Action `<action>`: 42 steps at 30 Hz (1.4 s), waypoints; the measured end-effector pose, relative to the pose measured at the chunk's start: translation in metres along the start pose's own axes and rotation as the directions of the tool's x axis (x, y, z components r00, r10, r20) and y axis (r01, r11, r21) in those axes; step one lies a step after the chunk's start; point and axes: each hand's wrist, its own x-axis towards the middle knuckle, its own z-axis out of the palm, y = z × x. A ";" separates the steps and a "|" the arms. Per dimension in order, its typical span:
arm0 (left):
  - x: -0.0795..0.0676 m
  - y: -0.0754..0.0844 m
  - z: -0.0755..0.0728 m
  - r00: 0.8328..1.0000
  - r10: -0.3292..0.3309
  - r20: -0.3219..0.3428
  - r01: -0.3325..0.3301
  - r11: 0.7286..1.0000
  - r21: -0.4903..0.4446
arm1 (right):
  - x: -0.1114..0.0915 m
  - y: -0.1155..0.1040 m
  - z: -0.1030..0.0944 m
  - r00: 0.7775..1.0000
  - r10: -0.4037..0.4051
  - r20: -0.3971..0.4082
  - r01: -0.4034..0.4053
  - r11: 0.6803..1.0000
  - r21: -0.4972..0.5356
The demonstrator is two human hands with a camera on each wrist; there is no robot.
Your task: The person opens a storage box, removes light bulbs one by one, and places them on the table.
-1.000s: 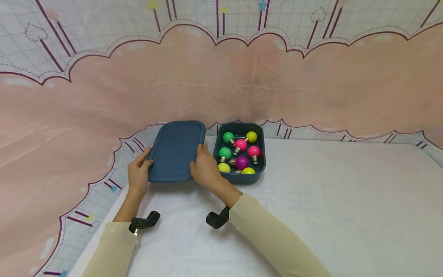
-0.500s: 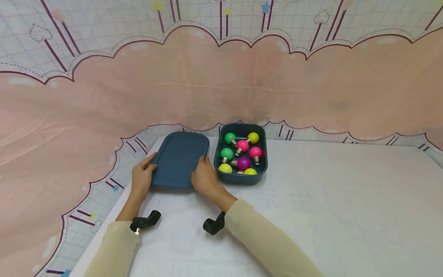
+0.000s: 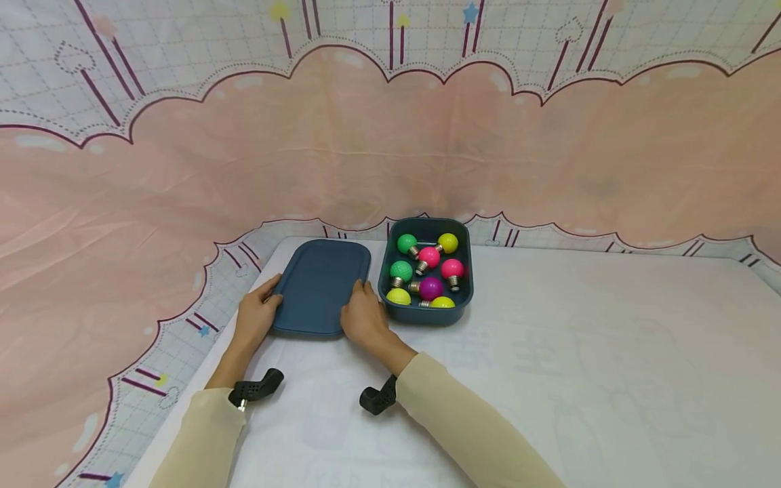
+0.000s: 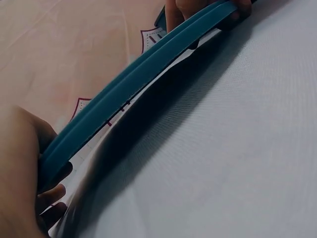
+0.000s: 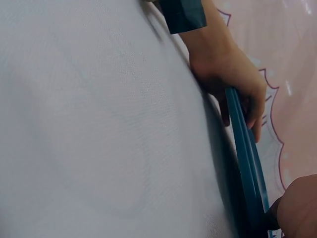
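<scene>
A dark blue rectangular lid (image 3: 321,288) is held between my two hands, left of an open box. My left hand (image 3: 256,317) grips its left edge with thumb on top and fingers beneath. On the opposite edge, my right hand (image 3: 365,316) pinches the rim near the front corner. In the left wrist view the lid's edge (image 4: 133,87) stands a little above the white cloth, with a dark shadow under it. The right wrist view shows the left hand (image 5: 230,74) with fingers below the lid. The matching dark blue box (image 3: 425,315) holds several coloured light bulbs (image 3: 430,289).
White cloth covers the table (image 3: 586,359). Behind it hangs a peach curtain (image 3: 390,149) with a scalloped, patterned border. The box stands close beside my right hand, near the table's back edge. Black straps with camera mounts (image 3: 256,388) circle both wrists.
The lid has come down toward the table and nearer to me, both hands still holding it. The box and bulbs stay in place; the head view has shifted slightly.
</scene>
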 end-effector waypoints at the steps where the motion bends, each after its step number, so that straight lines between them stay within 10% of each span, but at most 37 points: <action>1: 0.001 0.000 0.000 1.000 0.003 0.003 -0.003 1.000 0.015 | 0.001 0.000 0.000 1.000 0.002 0.003 -0.002 1.000 -0.007; 16: 0.007 -0.002 0.007 0.998 0.047 0.049 -0.055 0.982 0.183 | 0.002 0.002 0.001 1.000 0.011 0.025 -0.007 0.991 -0.134; 26: 0.003 -0.001 0.005 0.997 0.064 0.040 -0.070 0.980 0.186 | -0.016 -0.001 -0.009 0.991 -0.100 0.084 0.102 0.994 -0.028; 35: -0.004 0.012 0.005 0.985 0.150 -0.079 -0.150 0.989 0.010 | -0.042 0.002 -0.040 0.966 -0.250 0.060 0.243 0.965 0.098; 42: -0.007 0.050 0.017 0.948 0.310 -0.066 -0.317 0.918 -0.238 | -0.053 0.023 -0.077 0.938 -0.345 -0.024 0.341 0.911 0.233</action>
